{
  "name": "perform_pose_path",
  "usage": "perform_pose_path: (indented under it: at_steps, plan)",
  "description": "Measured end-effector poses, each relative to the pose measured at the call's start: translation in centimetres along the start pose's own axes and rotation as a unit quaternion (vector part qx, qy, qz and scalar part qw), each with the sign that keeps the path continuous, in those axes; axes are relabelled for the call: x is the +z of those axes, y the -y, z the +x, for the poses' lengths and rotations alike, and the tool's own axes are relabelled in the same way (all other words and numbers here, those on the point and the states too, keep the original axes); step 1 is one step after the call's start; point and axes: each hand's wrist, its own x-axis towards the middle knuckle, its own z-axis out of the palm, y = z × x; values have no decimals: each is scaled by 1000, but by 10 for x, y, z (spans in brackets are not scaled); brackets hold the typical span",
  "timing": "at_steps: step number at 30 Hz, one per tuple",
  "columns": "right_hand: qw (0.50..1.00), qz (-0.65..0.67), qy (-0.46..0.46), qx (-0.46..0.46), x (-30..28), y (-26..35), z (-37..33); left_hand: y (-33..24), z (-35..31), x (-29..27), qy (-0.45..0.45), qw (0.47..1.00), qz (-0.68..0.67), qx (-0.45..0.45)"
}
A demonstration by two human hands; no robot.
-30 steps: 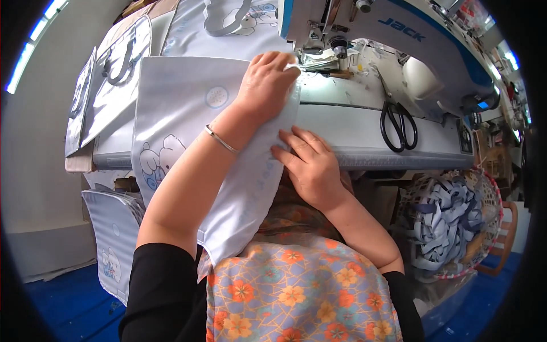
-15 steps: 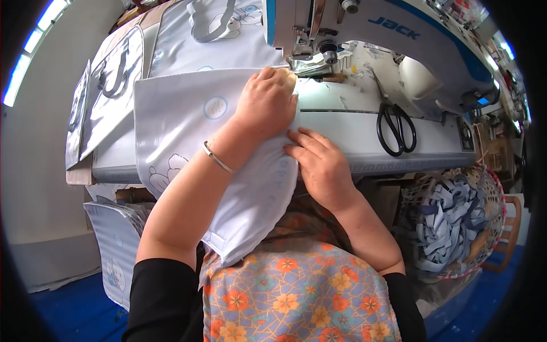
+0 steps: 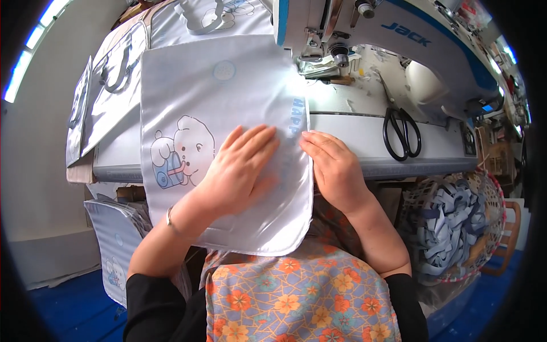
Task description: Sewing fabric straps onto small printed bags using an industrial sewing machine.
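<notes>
A white fabric panel [image 3: 245, 228] with a printed cartoon bear and blue lettering lies across the table edge, its lower end hanging over toward my lap. My left hand [image 3: 242, 165] rests flat on the middle of it, fingers stretched out and a little blurred. At the panel's right edge my right hand [image 3: 336, 171] has its fingers together with the tips on the border; the thumb is hidden. The panel's upper right edge reaches under the head of the sewing machine [image 3: 340, 54], beside the lit needle area.
Black-handled scissors [image 3: 402, 134] lie on the table to the right. A basket [image 3: 496, 211] of grey fabric strips [image 3: 453, 228] stands below right. More printed panels [image 3: 117, 256] hang in a stack at the lower left, and others [image 3: 171, 23] with grey straps lie behind.
The panel has moved away from me and lies flatter, showing the bear. My left hand has left the needle area, come back toward me and opened flat. My right hand stays at the edge.
</notes>
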Motion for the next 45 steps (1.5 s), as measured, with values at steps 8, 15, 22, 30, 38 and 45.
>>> perform_pose_path:
  at_steps: [8, 15, 22, 30, 38, 45]
  plan:
    - [1000, -10, 5, -6, -1, -9, 7, -22, -57, -19, 86, 996, 13, -38]
    - [999, -41, 17, -20, -2, -11, 14, 6, -51, -27, 61, 992, 78, -79]
    - [999, -44, 2, -24, 5, -16, 26, 39, -34, -26, -33, 990, 109, -82]
    - [998, -60, 13, -30, 15, -33, 50, 79, -9, -21, -84, 979, 158, -103]
    - [994, -108, 33, -12, 26, -39, 68, 98, 7, -19, -84, 966, 231, -80]
    - [993, -111, 31, 12, 32, -37, 71, 31, 8, -29, 63, 943, 314, -90]
